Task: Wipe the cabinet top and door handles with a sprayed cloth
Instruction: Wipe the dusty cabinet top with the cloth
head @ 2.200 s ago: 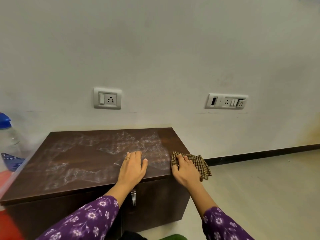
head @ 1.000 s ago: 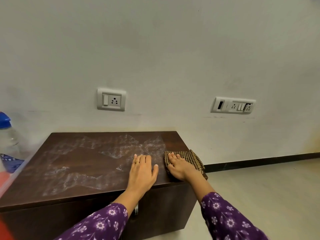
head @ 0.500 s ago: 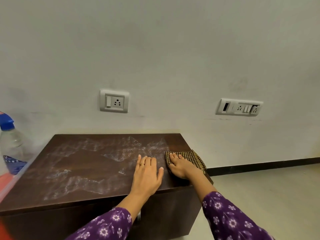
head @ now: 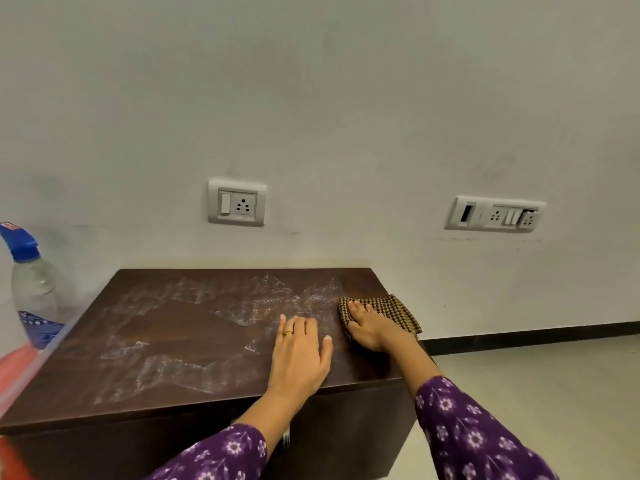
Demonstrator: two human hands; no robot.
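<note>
The dark brown cabinet top (head: 166, 341) carries whitish dusty streaks over most of its surface. My right hand (head: 367, 329) presses flat on a brown checked cloth (head: 391, 308) at the top's right edge, about midway back. My left hand (head: 299, 351) lies flat with fingers spread on the top just left of the cloth, holding nothing. A metal door handle (head: 285, 438) peeks out on the cabinet front under my left forearm, mostly hidden.
A clear spray bottle (head: 31, 292) with a blue nozzle stands at the left, beside the cabinet on something red (head: 14, 368). Two wall sockets (head: 237, 202) (head: 495, 213) sit above. Pale floor (head: 554, 368) stretches right of the cabinet.
My right hand has slid the cloth from the front right corner back along the right edge. The left hand stayed flat beside it. The view shifted slightly left, showing more of the bottle.
</note>
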